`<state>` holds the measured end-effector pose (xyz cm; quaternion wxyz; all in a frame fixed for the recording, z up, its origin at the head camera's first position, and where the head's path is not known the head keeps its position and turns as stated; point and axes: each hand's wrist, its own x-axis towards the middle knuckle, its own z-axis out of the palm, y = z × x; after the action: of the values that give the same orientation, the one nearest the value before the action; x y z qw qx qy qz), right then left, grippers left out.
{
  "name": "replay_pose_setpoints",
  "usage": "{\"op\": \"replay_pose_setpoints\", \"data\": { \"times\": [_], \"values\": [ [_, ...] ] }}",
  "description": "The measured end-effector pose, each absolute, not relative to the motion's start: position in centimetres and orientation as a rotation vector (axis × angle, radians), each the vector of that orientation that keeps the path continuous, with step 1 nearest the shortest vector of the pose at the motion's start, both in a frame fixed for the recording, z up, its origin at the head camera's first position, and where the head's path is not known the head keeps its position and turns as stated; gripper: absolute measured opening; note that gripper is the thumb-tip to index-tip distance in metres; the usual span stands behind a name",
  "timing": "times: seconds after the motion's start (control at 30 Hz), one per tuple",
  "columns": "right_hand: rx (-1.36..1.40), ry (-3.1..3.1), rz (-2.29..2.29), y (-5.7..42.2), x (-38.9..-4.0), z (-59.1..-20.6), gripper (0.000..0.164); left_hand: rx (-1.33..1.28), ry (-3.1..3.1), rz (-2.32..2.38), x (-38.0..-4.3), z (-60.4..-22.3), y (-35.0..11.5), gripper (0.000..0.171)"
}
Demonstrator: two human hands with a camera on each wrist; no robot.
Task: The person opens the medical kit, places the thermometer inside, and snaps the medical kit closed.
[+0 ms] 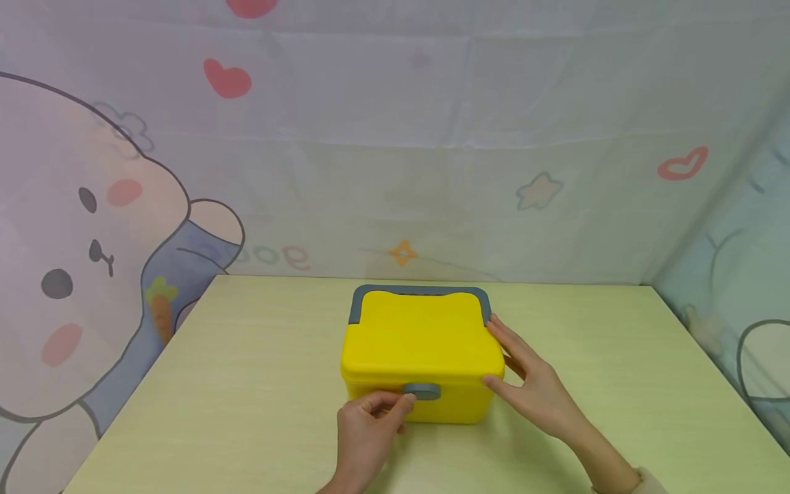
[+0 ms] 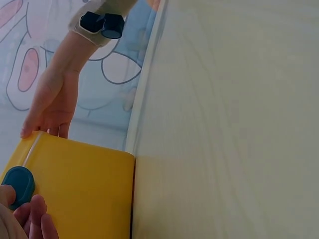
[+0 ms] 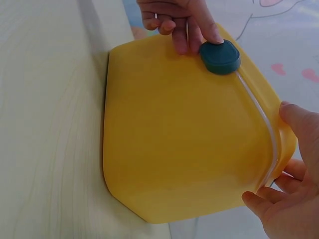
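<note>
A yellow lidded storage box (image 1: 426, 336) stands on the table, its lid down. A grey handle (image 1: 426, 290) lies along the back of the lid, and a grey oval latch (image 1: 427, 392) sits at the front. My left hand (image 1: 369, 431) is at the front; its thumb presses the latch's left end, while the fingers hang bent below and beside it. My right hand (image 1: 543, 394) rests against the box's right side, fingers extended toward the handle and thumb (image 3: 294, 117) at the lid's front corner. The inside of the box is hidden.
The pale wooden table (image 1: 259, 384) reaches out on both sides of the box. Behind it hangs a printed curtain (image 1: 382, 123) with hearts, a star and a large cartoon animal. A dark device (image 2: 112, 26) is strapped to the right wrist.
</note>
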<state>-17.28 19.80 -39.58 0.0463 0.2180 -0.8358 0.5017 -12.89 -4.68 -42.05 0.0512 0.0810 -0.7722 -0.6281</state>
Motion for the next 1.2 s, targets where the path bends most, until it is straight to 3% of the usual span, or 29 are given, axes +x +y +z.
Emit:
{"op": "replay_pose_setpoints", "data": {
  "times": [0.47,0.9,1.2],
  "values": [
    [0.668,-2.559,1.510,19.8,-17.5,-39.8,0.070,0.152,-2.401,-1.854,-13.0,-42.3,-5.2,0.020],
    [0.674,-2.593,1.451,20.0,-17.7,-39.5,0.071,-0.065,-2.587,-1.695,-12.1,-40.6,-8.8,0.021],
    [0.696,-2.598,1.441,20.1,-17.7,-39.3,0.071,-0.221,-2.648,-1.299,-12.4,-38.7,-11.5,0.004]
  ]
}}
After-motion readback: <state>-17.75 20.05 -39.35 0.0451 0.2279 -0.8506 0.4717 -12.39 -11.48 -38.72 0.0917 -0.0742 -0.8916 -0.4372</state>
